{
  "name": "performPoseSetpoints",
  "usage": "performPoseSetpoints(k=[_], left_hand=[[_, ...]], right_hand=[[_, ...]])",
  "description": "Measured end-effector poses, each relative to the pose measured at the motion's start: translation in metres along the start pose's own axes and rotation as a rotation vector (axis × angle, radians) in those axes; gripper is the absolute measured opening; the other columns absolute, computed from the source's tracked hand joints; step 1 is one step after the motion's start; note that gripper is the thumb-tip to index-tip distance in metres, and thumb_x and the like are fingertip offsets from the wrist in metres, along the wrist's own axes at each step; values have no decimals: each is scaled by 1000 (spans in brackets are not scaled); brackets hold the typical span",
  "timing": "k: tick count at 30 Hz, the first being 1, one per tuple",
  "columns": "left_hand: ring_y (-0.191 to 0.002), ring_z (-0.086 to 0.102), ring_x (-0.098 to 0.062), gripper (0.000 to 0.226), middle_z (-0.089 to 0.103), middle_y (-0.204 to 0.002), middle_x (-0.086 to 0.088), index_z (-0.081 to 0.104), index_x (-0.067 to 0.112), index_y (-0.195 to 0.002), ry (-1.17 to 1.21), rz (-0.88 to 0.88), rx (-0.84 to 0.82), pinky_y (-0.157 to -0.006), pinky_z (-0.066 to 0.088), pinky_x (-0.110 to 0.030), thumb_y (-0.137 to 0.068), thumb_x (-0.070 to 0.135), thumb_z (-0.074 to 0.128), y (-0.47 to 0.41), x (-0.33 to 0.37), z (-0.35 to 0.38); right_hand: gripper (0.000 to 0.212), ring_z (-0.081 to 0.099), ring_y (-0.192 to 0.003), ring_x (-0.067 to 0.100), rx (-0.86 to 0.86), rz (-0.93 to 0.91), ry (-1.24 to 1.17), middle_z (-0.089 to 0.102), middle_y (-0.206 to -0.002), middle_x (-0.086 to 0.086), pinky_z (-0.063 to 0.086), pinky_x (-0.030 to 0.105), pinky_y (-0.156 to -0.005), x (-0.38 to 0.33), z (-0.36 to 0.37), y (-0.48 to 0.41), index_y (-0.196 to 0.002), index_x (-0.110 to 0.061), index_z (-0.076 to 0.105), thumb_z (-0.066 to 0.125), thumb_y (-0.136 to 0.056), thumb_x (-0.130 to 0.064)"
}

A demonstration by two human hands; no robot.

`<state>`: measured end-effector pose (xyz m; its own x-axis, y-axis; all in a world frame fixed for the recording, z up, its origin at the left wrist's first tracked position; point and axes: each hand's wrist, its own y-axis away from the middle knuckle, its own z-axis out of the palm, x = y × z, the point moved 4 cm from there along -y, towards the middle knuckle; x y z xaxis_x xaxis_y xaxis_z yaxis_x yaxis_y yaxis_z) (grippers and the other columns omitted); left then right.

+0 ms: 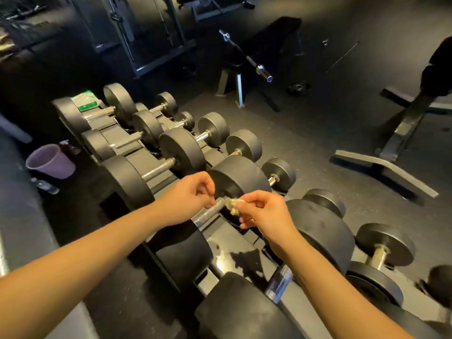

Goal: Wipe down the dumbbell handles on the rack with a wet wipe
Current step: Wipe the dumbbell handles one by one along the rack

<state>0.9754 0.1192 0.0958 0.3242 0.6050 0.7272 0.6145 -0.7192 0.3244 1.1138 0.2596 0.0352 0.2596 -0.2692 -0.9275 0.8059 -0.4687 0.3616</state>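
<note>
From the head camera the job looks to be somewhere in the middle rather than near an end; the wet wipe (233, 204) — crumpled and yellowish-grey, which suggests it has seen use — is laid over the far end of one knurled dumbbell handle (208, 212) on the rack (232, 243), close against the dumbbell's far head; whether any of the other handles are already clean cannot be told from their look. Several handles remain in plain sight, among them a near one (278, 282) at the lower right and three further along the row at the left, so in my judgement much of the rack could still be waiting. A green-and-white wipe packet (85, 101) rests on the farthest dumbbell, and a lilac bucket (52, 161) stands on the floor beside the rack (perhaps for the spent wipes). The right hand (264, 211) reaches in from the lower right, its fingers curled and pinching the wipe against the bar; the left hand (188, 194) comes from the lower left, forearm stretched, its fingertips drawn together at the wipe's other edge — both hands partly closed, meeting over the same handle.
</note>
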Motion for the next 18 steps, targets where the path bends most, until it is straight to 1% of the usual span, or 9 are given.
performPoseSetpoints(k=[2, 3, 5, 7, 8, 10, 13, 16, 18], left_hand=[[-79, 65, -21, 14, 69, -82, -2, 60, 25, -87, -138, -60, 301, -80, 55, -46, -92, 14, 67, 14, -25, -27], [-78, 64, -19, 11, 68, -80, 1, 61, 26, -87, -167, -99, 400, -78, 54, -43, -94, 20, 66, 23, -35, -34], [-82, 63, -15, 7, 68, -85, 5, 63, 27, -92, -210, -201, 468, -76, 51, -37, -97, 32, 65, 34, -53, -36], [-92, 62, -14, 18, 69, -99, 7, 66, 26, -103, -247, -286, 459, -80, 49, -35, -99, 42, 59, 37, -69, -26], [-96, 62, -14, 23, 68, -105, 7, 66, 26, -109, -269, -311, 471, -83, 49, -36, -101, 45, 56, 37, -74, -21], [-99, 61, -14, 29, 66, -109, 9, 67, 27, -114, -333, -324, 540, -84, 49, -37, -102, 48, 50, 37, -77, -14], [-92, 59, -10, 28, 65, -103, 11, 68, 28, -110, -427, -302, 615, -77, 45, -32, -104, 46, 47, 36, -74, -11], [-88, 58, -5, 26, 65, -101, 12, 67, 29, -109, -450, -286, 618, -74, 46, -27, -103, 45, 48, 36, -76, -11], [-85, 55, -3, 24, 64, -100, 13, 66, 30, -109, -448, -286, 613, -68, 39, -17, -103, 44, 49, 35, -76, -12]], right_hand=[[12, 68, -66, 18, 27, -71, 200, 73, -76, 4, 60, 33, -66, 5, 7, -20, -95, -14, 74, 79, -88, -22], [14, 70, -71, 16, 6, -99, 304, 74, -79, 0, 59, 31, -70, 9, 14, -28, -99, -17, 74, 77, -89, -26], [20, 70, -88, 13, -87, -146, 484, 75, -95, -2, 57, 28, -82, 14, 35, -38, -112, -19, 73, 72, -94, -29], [29, 68, -102, 15, -218, -190, 603, 73, -112, 0, 54, 30, -96, 24, 62, -43, -125, -17, 70, 67, -97, -26], [30, 67, -105, 16, -290, -207, 637, 72, -115, 2, 53, 32, -99, 30, 76, -45, -127, -16, 69, 66, -98, -24], [27, 66, -103, 19, -441, -281, 694, 71, -113, 2, 54, 39, -96, 40, 97, -46, -124, -18, 71, 62, -99, -24], [20, 59, -87, 17, -560, -499, 927, 57, -98, -7, 50, 40, -77, 46, 105, -51, -108, -25, 71, 55, -101, -34], [24, 62, -86, 23, -531, -746, 1228, 58, -100, 0, 51, 42, -73, 31, 100, -59, -102, -21, 67, 50, -101, -37], [21, 64, -88, 25, -435, -717, 1351, 58, -104, 4, 55, 41, -75, 22, 92, -72, -108, -17, 66, 55, -100, -33]])
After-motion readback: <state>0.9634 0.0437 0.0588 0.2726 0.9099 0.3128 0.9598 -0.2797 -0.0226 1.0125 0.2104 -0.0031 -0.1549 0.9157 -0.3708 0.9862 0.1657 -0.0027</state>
